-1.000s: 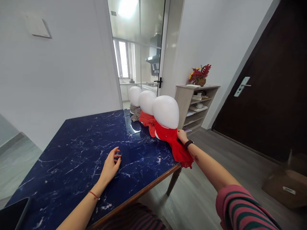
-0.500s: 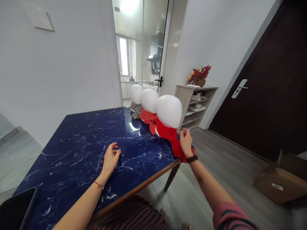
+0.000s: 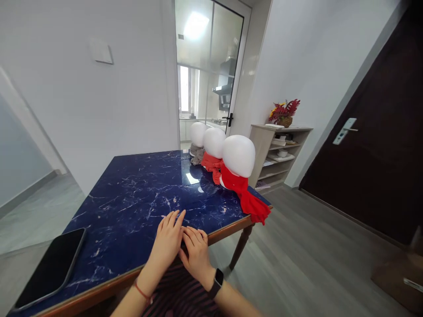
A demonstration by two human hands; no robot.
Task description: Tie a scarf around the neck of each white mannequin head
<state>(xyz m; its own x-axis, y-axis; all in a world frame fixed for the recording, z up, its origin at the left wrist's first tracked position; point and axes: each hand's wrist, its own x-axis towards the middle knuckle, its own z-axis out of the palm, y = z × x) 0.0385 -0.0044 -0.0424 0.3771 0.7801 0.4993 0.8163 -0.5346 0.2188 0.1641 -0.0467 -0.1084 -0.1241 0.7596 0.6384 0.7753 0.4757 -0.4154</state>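
Observation:
My left hand [image 3: 168, 237] rests at the front edge of the dark blue marbled table [image 3: 139, 193], fingers stretched out and nothing held. Beside it, their fingers touching or nearly so, my right hand [image 3: 196, 252] lies with its fingers loosely extended, also without anything in it. Farther back on the right stand three smooth white rounded head-like forms. The nearest form [image 3: 239, 155] has a bright red scarf [image 3: 249, 204] around its base, one end draped over the table's corner. Orange-red cloth [image 3: 212, 165] wraps the middle form [image 3: 214, 142]; grey cloth [image 3: 197, 154] wraps the farthest form [image 3: 198, 134].
A black phone or tablet [image 3: 53, 268] lies at the table's front left. Past the right corner stands a shelf unit [image 3: 259, 145] topped by a flower basket [image 3: 284, 115]. A dark door [image 3: 370, 145] and a cardboard box [image 3: 399, 281] are at the right.
My right hand has left the red scarf and come back to the front edge next to my left hand. My left hand has also drawn nearer. The view has shifted left.

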